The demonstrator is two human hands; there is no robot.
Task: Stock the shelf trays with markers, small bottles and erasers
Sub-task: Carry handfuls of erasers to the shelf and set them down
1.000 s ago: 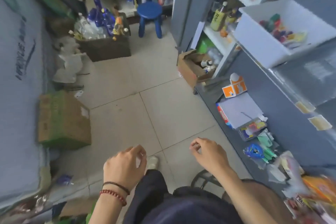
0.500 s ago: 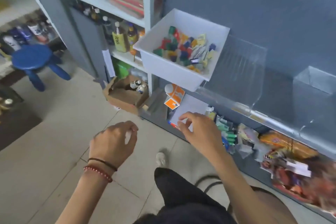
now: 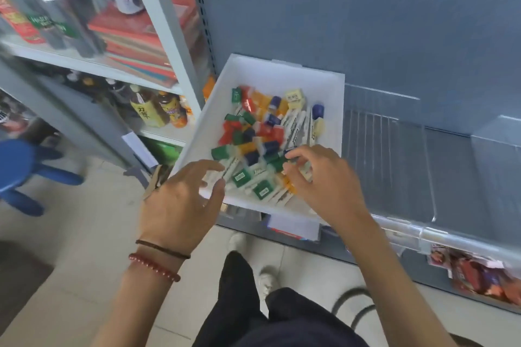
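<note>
Reaching: both hands are brought to the near end of the white tray (image 3: 282,70), which is set on the shelf against the blue back panel.
Markers: a loose heap of markers (image 3: 262,149) with green, red, orange and blue caps is seen inside the white tray, crowded toward its near side.
Left hand: the left hand (image 3: 180,200) is spread wide and nothing is held; its thumb is placed just beside the near rim.
Right hand: the right hand (image 3: 324,180) is curled down over the heap with fingertips touching caps; whether a marker is pinched cannot be told.
Tipping risk: the near rim appears to jut past the shelf edge, so the tray could be tilted and the heap spilled to the floor if that rim is pressed down.
Heap risk: the barrels are laid crosswise, so neighbours could be dragged over the low rim when one is pulled out.
Clear tray: the clear tray (image 3: 394,155) is set just beside the white one; its thin wall could be knocked by the right forearm during a transfer.
</note>
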